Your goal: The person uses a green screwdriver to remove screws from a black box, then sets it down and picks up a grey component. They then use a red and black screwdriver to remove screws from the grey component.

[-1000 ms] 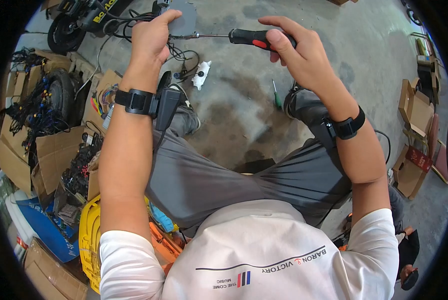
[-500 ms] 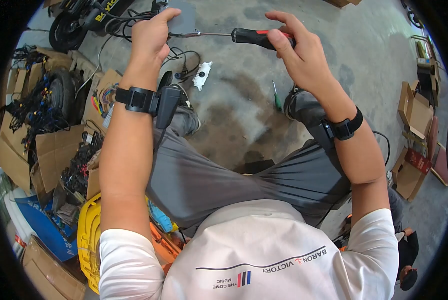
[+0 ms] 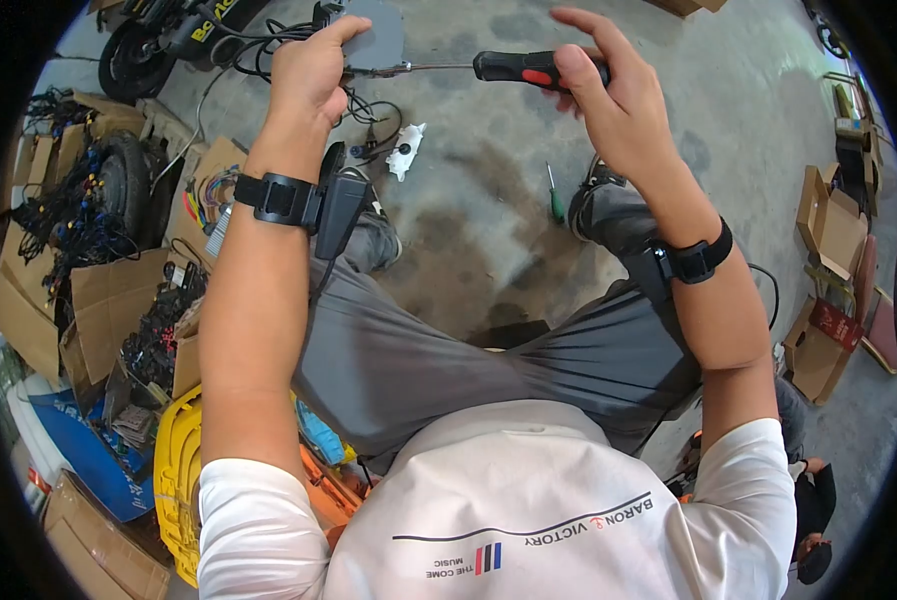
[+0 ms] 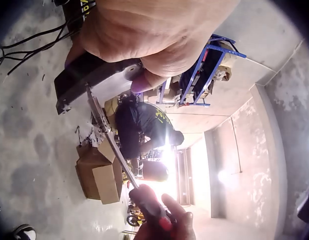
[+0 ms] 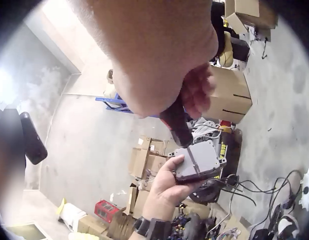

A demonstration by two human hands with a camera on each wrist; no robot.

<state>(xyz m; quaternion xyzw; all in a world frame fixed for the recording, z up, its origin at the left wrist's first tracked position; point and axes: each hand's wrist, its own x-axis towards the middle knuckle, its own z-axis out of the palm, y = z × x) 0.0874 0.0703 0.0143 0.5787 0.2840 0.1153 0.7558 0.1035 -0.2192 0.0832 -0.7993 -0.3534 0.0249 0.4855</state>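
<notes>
My left hand (image 3: pixel 306 80) grips a flat grey box (image 3: pixel 378 42) with black cables (image 3: pixel 258 40) coming out of it. In the right wrist view the light grey face of the box shows, with mounting ears at its corners. My right hand (image 3: pixel 623 110) holds a screwdriver (image 3: pixel 508 67) by its black and red handle, the thumb lying along it and the index finger lifted away. Its thin metal shaft (image 4: pixel 122 162) points at the box, with the tip right at a metal fitting on the box's edge.
A white plastic part (image 3: pixel 404 152) and a green-handled screwdriver (image 3: pixel 556 205) lie on the concrete floor between the feet. Cardboard boxes (image 3: pixel 118 300) with tangled wiring stand at left, beside a yellow plastic shell (image 3: pixel 176 470). More open cartons (image 3: pixel 833 220) line the right, where another person (image 3: pixel 818 510) is partly visible.
The screwdriver handle has turned, its red patch moving to the upper side and then back to the lower. Both hands, with box and screwdriver, have shifted slightly right.
</notes>
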